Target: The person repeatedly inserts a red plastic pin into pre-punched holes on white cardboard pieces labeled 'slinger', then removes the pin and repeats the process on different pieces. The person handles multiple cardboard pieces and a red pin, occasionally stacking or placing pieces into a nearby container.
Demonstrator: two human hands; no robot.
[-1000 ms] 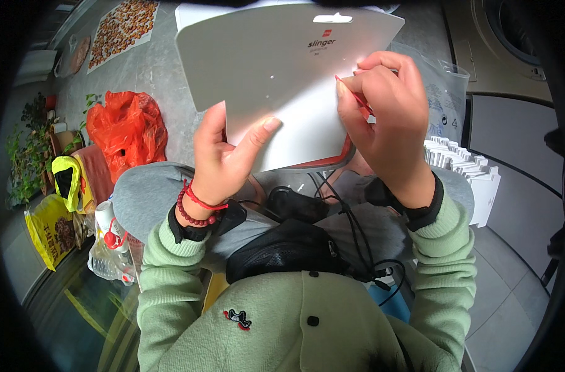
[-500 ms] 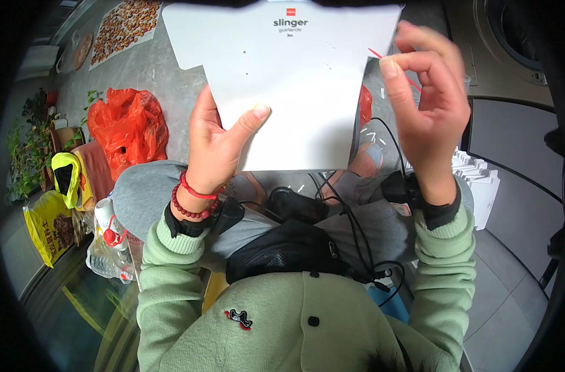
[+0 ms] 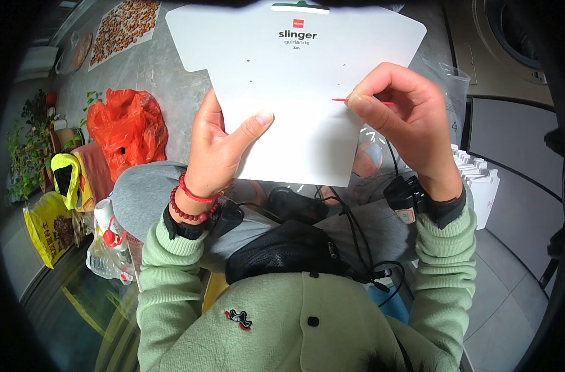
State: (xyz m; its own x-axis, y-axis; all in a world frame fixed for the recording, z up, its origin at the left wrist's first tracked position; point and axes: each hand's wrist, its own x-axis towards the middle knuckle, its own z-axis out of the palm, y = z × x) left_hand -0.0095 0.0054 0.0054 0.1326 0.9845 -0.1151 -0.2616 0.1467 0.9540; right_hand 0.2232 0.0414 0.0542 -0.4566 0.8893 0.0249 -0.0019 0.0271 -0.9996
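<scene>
Left hand (image 3: pixel 217 146) had the white card (image 3: pixel 295 136) by its left edge: thumb flat on the front face, fingers clamped on it, the rest hidden behind. Card was held up over the lap (image 3: pixel 391 239), wide slotted end away from the body, narrow end toward it. Small holes in the face, a pair on each side.

Right hand (image 3: pixel 403 121) had a thin red strip (image 3: pixel 340 100) pinched, thumb and fingers together on it, at the card's right side. Strip tip pointed left across the card face; couldn't tell if it touched.

Red plastic bag (image 3: pixel 127 130) sat on the grey floor (image 3: pixel 180 80), out left. White ribbed piece (image 3: pixel 482 192) stood right of the right wrist. Black cables (image 3: pixel 344 211) ran over the lap.
</scene>
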